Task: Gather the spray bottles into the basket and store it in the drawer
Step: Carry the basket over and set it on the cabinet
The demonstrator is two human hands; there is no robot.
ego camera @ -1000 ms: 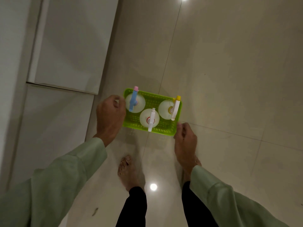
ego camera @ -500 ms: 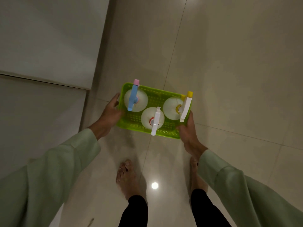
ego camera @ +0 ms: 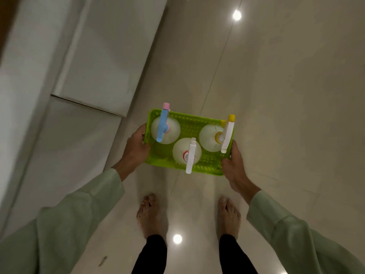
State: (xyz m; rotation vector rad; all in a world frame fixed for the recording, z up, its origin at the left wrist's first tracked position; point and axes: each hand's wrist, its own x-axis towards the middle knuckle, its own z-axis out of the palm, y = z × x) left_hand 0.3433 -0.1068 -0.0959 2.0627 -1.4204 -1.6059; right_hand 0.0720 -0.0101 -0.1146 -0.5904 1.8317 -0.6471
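Head view, reading from the left edge: pale white cabinet fronts [ego camera: 94, 62] fill the upper left of the frame, a dark seam dividing one panel from the next. Below them, a light green sleeve [ego camera: 65, 220] runs up from the lower left corner to the left hand [ego camera: 136, 149], which is clenched on the left short side of the bright green perforated plastic basket [ego camera: 194, 126] — thumb over the rim, fingers beneath and out of sight. The basket sits at the centre of the frame, held in the air above the glossy beige tiled floor [ego camera: 286, 95].

Three translucent white spray bottles stand upright inside it. The bottle with the blue trigger head and pink nozzle [ego camera: 163, 125] is in the basket's upper left corner; the bottle with the white head and red collar [ego camera: 188, 153] stands against the lower wall, its head overhanging the rim; the bottle with the white head and yellow nozzle [ego camera: 227, 135] is at the right end.

The right hand [ego camera: 234, 167] grips the basket's lower right corner, its fingers closed around the edge, with a matching green sleeve behind it. Two bare feet and dark trouser legs [ego camera: 150, 254] show at the bottom centre.
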